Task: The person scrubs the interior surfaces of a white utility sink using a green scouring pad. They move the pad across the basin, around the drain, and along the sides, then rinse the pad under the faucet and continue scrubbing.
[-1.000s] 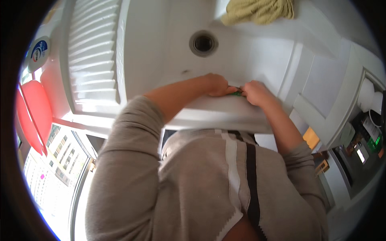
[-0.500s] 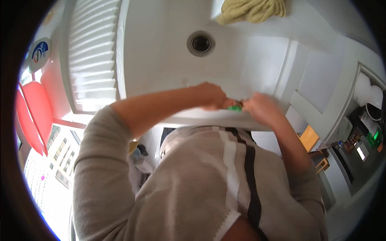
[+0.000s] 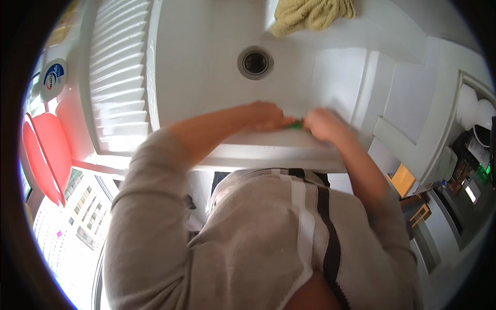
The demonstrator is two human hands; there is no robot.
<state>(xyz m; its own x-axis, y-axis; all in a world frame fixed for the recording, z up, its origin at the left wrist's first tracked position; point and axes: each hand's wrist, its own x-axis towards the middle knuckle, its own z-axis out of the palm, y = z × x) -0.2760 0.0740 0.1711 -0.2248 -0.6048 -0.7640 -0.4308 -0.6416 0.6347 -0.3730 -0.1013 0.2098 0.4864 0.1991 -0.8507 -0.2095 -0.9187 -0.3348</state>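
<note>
Over the near part of the white sink [image 3: 199,77], both my hands are close together, closed around one small green object [image 3: 295,124]. My left hand [image 3: 266,115] has its fingers wrapped at the object's left side. At its right side my right hand [image 3: 324,124] grips, smeared by motion. Only a short bit of green shows between them, so its kind cannot be made out. Beyond the hands lies the sink's round drain [image 3: 255,62].
A crumpled yellow-green towel [image 3: 312,15] lies at the sink's far side. On the left are a ribbed white washboard [image 3: 119,77], a white bottle with a blue label [image 3: 53,80] and a red plastic basin-like thing [image 3: 49,155]. A cabinet frame [image 3: 400,142] stands at right.
Both hands, with the green object between them, have moved a little away from my body, farther over the sink. The whole view has also shifted slightly.
</note>
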